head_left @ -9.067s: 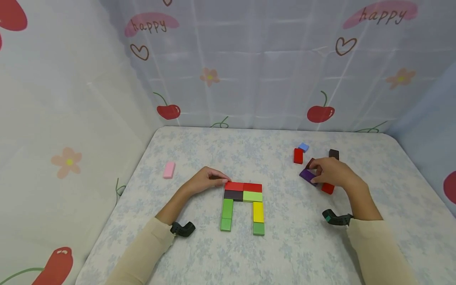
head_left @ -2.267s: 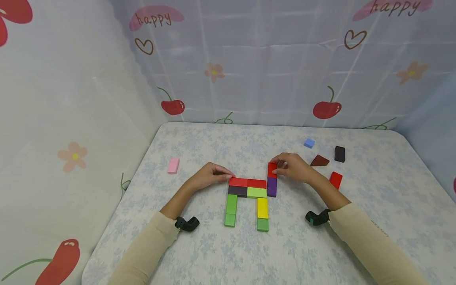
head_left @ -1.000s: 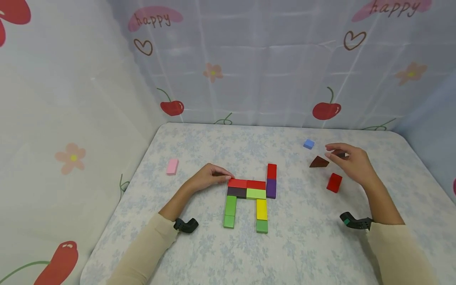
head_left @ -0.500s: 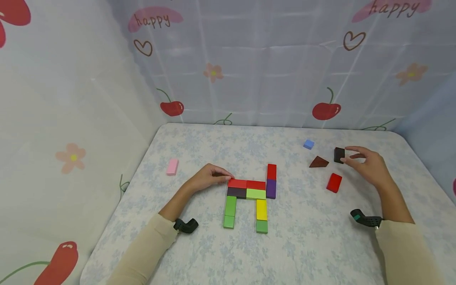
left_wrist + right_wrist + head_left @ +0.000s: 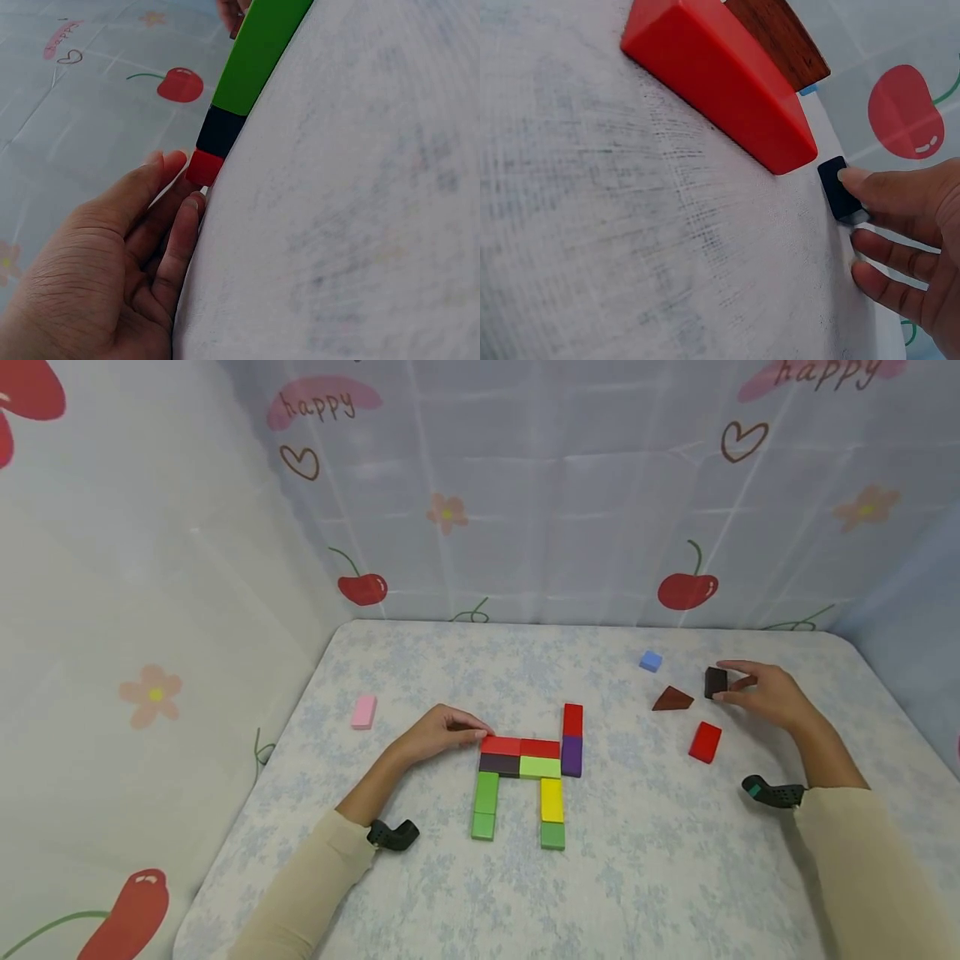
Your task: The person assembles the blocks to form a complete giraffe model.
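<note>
Right hand [image 5: 771, 695]: newly pinching far-right black block [image 5: 716, 682]
Left hand [image 5: 433, 737]: loose, touching red block [image 5: 500, 745]
Black block: apart from joined blocks [image 5: 540, 767]

Head view: looked forward and down from above and behind left hand [image 5: 431, 739] and right hand [image 5: 776, 697]; set farthest back, took in tabletop [image 5: 450, 893] and cherry-print curtain [image 5: 525, 468] beyond both. Left wrist view: sat low, rolled, close behind left hand, faced along green block [image 5: 259, 56]. Right wrist view: sat low, rolled, close by grip, red block [image 5: 720, 82] nearest camera. Head and right wrist views shared black block [image 5: 840, 189] in grip; both wrist views caught curtain.
</note>
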Tool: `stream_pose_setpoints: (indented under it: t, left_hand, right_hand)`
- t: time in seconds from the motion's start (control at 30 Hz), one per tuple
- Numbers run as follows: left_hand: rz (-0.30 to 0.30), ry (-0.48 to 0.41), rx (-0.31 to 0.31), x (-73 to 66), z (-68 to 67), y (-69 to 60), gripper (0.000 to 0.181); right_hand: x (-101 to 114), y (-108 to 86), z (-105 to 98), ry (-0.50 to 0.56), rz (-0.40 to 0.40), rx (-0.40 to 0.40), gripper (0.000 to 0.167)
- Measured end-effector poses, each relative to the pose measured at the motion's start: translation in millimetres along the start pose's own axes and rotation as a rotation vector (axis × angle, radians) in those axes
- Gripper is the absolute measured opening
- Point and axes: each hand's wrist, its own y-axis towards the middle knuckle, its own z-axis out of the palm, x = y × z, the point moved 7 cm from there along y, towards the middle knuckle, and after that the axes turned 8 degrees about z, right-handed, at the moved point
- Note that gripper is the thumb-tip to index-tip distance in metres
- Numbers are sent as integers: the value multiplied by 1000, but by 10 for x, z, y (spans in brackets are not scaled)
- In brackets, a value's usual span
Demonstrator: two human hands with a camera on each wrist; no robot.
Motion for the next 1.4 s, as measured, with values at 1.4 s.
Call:
stream_pose_setpoints:
  t: [1.4]
  left_hand:
    - [-6,27,-13,10,0,3,19]
  right_hand:
    - [1673,-366,586,106,-442,-65,44]
